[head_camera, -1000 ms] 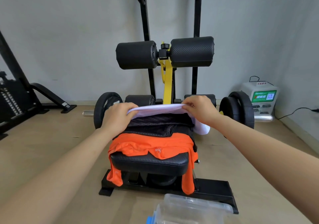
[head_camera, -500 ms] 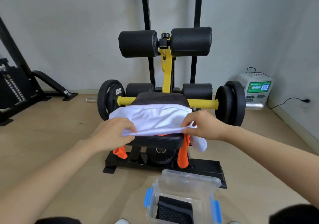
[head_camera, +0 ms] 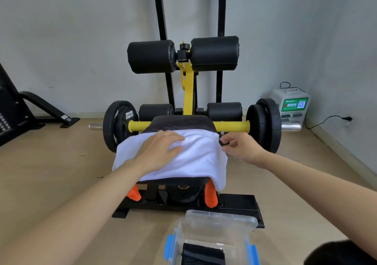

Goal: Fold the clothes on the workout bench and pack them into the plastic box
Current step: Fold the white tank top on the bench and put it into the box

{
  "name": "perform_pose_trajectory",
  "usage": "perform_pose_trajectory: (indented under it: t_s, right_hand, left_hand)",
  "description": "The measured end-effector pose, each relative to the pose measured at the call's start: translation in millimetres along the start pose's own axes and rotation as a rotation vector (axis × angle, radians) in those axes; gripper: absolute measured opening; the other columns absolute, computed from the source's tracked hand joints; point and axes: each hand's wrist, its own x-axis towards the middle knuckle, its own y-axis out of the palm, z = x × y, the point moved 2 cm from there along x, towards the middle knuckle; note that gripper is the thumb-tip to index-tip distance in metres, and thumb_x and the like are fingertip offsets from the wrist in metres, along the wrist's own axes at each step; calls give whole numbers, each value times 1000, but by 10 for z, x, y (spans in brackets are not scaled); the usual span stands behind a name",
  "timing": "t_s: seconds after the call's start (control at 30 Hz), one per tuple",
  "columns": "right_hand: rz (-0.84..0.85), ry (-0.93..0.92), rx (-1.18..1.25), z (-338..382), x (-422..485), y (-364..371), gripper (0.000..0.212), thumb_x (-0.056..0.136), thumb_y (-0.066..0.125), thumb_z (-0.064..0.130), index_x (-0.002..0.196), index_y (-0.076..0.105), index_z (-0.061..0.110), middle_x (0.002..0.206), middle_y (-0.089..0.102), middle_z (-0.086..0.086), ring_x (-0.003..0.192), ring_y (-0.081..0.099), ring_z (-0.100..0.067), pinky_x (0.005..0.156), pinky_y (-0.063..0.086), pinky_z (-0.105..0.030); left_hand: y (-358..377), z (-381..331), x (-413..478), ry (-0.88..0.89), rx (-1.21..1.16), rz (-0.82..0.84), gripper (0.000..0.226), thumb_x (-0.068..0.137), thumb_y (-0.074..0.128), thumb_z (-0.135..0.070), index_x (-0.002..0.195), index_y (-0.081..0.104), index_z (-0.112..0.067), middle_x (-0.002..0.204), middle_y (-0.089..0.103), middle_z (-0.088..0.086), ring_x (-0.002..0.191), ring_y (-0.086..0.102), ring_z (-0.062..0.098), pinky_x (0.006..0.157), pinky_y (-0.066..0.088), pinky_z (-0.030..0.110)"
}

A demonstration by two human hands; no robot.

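Orange garment mostly under wht cloth

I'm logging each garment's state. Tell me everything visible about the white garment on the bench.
The white garment looks like thin, smooth fabric, spread across the bench seat, both sides hanging over. The left hand presses flat on it; the right hand seems to pinch its right edge. An orange garment hangs out beneath.
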Motion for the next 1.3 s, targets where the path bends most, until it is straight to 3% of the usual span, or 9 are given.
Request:
perform_pose_trajectory:
  t_s: [0.17,0.37,0.57,0.7,0.83,0.93,1.07,1.17,1.3]
  right_hand:
    - [43,56,91,-168,130,36,23,88,71,16,109,64,23,106,64,7,91,62,-12,68,47,-19]
    - [183,119,112,-260,194,167,24,87,66,9,110,67,15,103,70,-6,77,61,-15,52,45,-20]
    - [158,187,108,-289,223,176,14,90,66,14,97,67,3,80,69,-7,60,62,-13,54,46,-24]
    - [-50,182,192,-319,283,-4,5,87,67,8,84,67,3,65,66,-10,54,60,-15,57,51,-33]
    - [-210,135,257,-312,445,-105,10,84,68,1,85,68,11,79,73,-14,71,71,-24,80,60,-41]
    - [-131,136,247,-330,441,-46,20,84,71,3,100,70,14,99,71,-9,85,71,-27,77,60,-35]
    - [-101,151,225,-385,277,-68,24,87,69,3,109,69,11,100,67,-5,70,64,-16,57,51,-17]
    - [-56,141,197,-436,159,-115,18,88,69,5,106,69,9,91,70,-10,68,65,-15,63,55,-25]
    - [52,149,160,-488,-4,-131,15,88,71,8,103,69,6,87,69,-8,69,65,-14,65,53,-25]
  left_hand:
    - [25,123,352,-105,11,-17,36,99,56,-35,134,59,-27,127,62,-7,119,49,19,91,45,35]
    - [77,204,423,-117,14,-63,11,96,62,-33,91,71,-28,87,61,-14,87,54,14,57,32,25]
    - [-35,142,500,-117,-54,-185,10,96,61,-33,94,70,-35,92,65,-14,88,58,11,66,45,31]
    - [-94,130,545,-138,-23,-294,11,95,60,-30,93,70,-35,90,61,-12,86,55,12,63,40,31]
    - [-30,194,598,-177,-1,-392,13,96,59,-25,98,71,-27,92,60,-5,86,55,16,63,38,32]
    - [134,291,621,-203,-38,-262,19,95,61,-24,111,71,-23,107,65,0,101,61,22,75,45,34]
    - [192,172,616,-149,-23,-240,26,93,64,-28,119,69,-26,120,66,-3,113,59,22,83,48,35]
    - [171,-204,546,26,-37,-238,20,90,66,-35,109,71,-31,113,67,-8,109,56,20,84,45,35]
    - [368,-888,394,212,87,14,35,73,57,-60,74,63,-25,88,65,-8,90,53,18,76,41,30]
